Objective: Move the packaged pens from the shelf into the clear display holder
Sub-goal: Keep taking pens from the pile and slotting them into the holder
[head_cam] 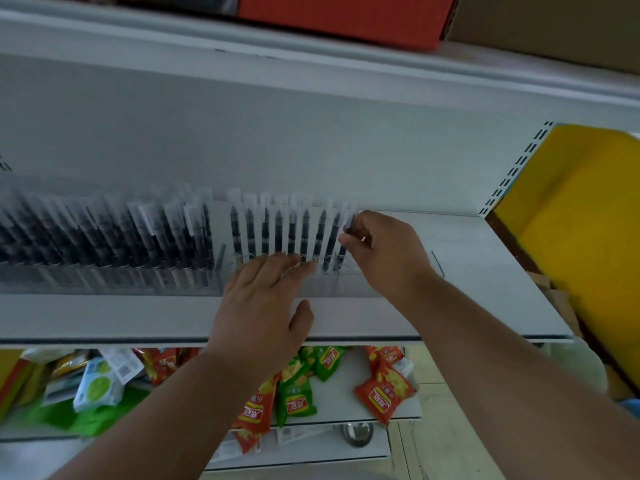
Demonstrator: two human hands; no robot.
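A clear display holder runs along the white shelf. Its left part is packed with several packaged black pens standing upright. More packaged pens stand spaced apart in its middle section. My left hand lies flat with straight fingers, the fingertips touching the bases of these pens at the holder's front wall. My right hand pinches the rightmost packaged pen between thumb and fingers, at the right end of the row. The holder's right section holds no pens.
Red and green snack packets lie on the lower shelf. A yellow panel stands at the right beside the slotted shelf upright. A red box sits on the top shelf.
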